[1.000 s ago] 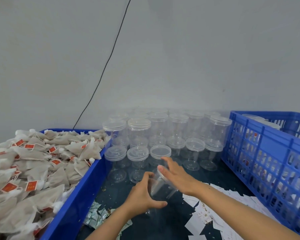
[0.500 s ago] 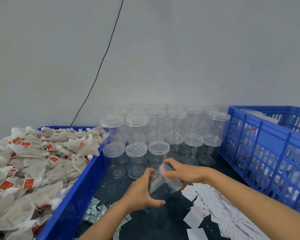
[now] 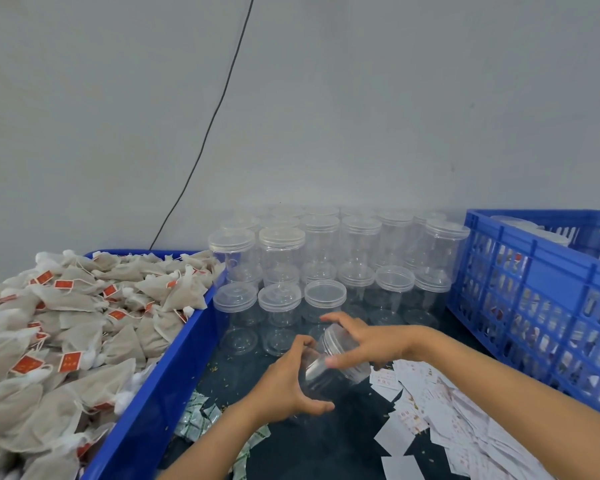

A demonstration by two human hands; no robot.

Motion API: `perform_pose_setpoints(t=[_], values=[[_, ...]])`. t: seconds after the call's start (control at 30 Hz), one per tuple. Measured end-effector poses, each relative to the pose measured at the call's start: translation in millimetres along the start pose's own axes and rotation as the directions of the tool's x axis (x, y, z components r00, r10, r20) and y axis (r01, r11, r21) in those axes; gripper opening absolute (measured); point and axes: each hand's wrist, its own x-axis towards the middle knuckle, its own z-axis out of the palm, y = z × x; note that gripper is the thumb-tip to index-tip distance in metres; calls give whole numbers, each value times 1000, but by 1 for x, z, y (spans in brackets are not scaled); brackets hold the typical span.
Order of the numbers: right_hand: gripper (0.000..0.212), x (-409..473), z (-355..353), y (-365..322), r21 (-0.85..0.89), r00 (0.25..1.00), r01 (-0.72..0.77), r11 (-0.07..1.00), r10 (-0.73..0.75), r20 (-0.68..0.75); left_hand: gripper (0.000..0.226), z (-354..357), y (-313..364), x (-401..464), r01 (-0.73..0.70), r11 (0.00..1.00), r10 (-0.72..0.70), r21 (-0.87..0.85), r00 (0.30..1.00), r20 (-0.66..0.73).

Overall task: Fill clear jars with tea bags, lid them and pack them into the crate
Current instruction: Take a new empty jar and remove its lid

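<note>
I hold an empty clear jar (image 3: 326, 379) tilted above the dark table. My left hand (image 3: 284, 386) grips its body from the left. My right hand (image 3: 357, 344) curls its fingers and thumb round the clear lid (image 3: 336, 341) at the jar's top. A blue tray (image 3: 160, 386) on the left is heaped with tea bags (image 3: 66, 327) bearing red tags. A blue crate (image 3: 541, 303) stands at the right, with lidded jars partly visible inside.
Several empty lidded jars (image 3: 323, 258) stand stacked in rows behind my hands, against the grey wall. White paper slips (image 3: 440, 414) lie scattered at the right front. Small green-and-white sachets (image 3: 201, 417) lie beside the tray. A black cable (image 3: 215, 112) runs down the wall.
My right hand has shifted from resting flat over the lid to gripping it round the rim. The jar has tilted a little more; the view has drifted slightly downward.
</note>
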Motion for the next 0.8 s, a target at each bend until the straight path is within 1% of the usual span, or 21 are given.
perform_pose_setpoints(t=[0.07, 0.1, 0.17, 0.27, 0.33, 0.37, 0.43, 0.57, 0.67, 0.8], values=[[81, 4, 8, 1, 35, 997, -60, 998, 61, -43, 90, 1, -1, 1, 2, 1000, -2, -14, 1000, 2], [78, 6, 9, 3, 23, 997, -50, 998, 51, -61, 90, 1, -1, 1, 0, 1000, 0, -18, 1000, 0], [72, 5, 6, 5, -7, 997, 28, 1000, -29, -68, 88, 2, 0, 0, -6, 1000, 5, -29, 1000, -11], [75, 3, -3, 11, -114, 976, 191, 975, -201, -88, 85, 1, -3, -3, 9, 993, -14, -115, 999, -40], [78, 5, -7, 14, -156, 943, 267, 951, -291, -160, 82, -1, -9, -6, 35, 980, -48, -195, 997, -64], [78, 6, -8, 17, -130, 929, 283, 950, -305, -209, 81, -1, -12, -7, 51, 971, -70, -233, 995, -75], [76, 10, -7, 25, -16, 912, 273, 962, -264, -313, 80, -3, -19, -10, 80, 951, -108, -298, 991, -80], [71, 24, 10, 52, 149, 892, 162, 975, -80, -445, 81, -7, -24, -12, 102, 937, -128, -334, 990, -58], [67, 35, 29, 73, 216, 876, 115, 969, 4, -482, 85, -11, -26, -12, 128, 937, -150, -326, 988, -43], [66, 45, 51, 88, 259, 889, 91, 961, 39, -455, 85, -16, -34, -13, 146, 939, -169, -310, 984, -51]])
